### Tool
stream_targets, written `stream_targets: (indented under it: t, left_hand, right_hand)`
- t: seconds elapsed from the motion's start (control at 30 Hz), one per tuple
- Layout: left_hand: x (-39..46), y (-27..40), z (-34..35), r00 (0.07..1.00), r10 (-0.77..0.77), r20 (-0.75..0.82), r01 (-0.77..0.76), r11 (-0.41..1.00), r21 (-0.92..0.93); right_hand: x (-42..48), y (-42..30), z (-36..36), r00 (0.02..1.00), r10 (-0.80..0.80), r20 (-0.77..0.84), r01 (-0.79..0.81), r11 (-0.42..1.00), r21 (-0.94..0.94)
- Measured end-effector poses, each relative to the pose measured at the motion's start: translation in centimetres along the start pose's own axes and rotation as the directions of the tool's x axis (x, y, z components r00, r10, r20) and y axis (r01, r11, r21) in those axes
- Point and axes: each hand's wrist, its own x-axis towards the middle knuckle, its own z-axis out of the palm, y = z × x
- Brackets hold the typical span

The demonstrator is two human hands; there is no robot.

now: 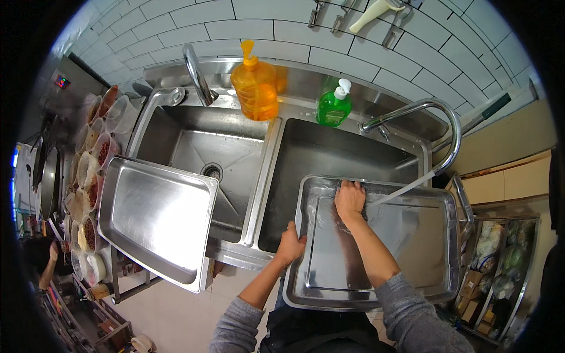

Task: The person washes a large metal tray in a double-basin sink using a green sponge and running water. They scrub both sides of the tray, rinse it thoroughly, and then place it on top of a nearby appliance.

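Observation:
A wide stainless steel tray (397,247) rests over the front of the right sink basin (344,143). My left hand (291,245) grips its left rim. My right hand (351,198) presses a dark scouring pad (364,212), mostly hidden under the fingers, against the tray's inside near its far edge. Water (404,189) runs from the curved faucet (454,132) into the tray, just right of that hand. A second, deeper steel pan (159,216) lies across the front left of the left basin (198,150).
Behind the basins stand an orange pump bottle (254,90) and a green soap bottle (334,106). Another faucet (197,75) rises at the left. Plastic tubs of ingredients (90,189) line the left side. Another person's forearm (49,267) shows at far left. Shelves (499,273) stand at right.

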Motion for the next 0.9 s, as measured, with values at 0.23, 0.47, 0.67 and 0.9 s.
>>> stream_targets:
  t: [0.23,0.47,0.67,0.9]
  left_hand:
    - [-0.2,0.4,-0.2,0.998,-0.055,0.034,0.055,0.998,-0.006]
    - [0.1,-0.2,-0.1,0.999,-0.005,0.032,0.005,1.0,0.028]
    - [0.3,-0.6,0.0,1.0,-0.001,0.029,0.0,1.0,0.029]
    - [-0.2,0.3,-0.3,0.999,-0.027,0.023,0.026,0.999,0.046]
  right_hand:
    - [1.3,-5.2,0.9,0.993,-0.113,0.045,0.11,0.992,0.058]
    - [0.2,-5.0,0.2,0.852,-0.51,-0.115,0.522,0.844,0.126]
    - [-0.6,-4.2,-0.3,0.737,-0.675,-0.045,0.672,0.724,0.154]
    - [2.0,-5.2,0.6,0.926,-0.376,-0.011,0.376,0.925,0.045]
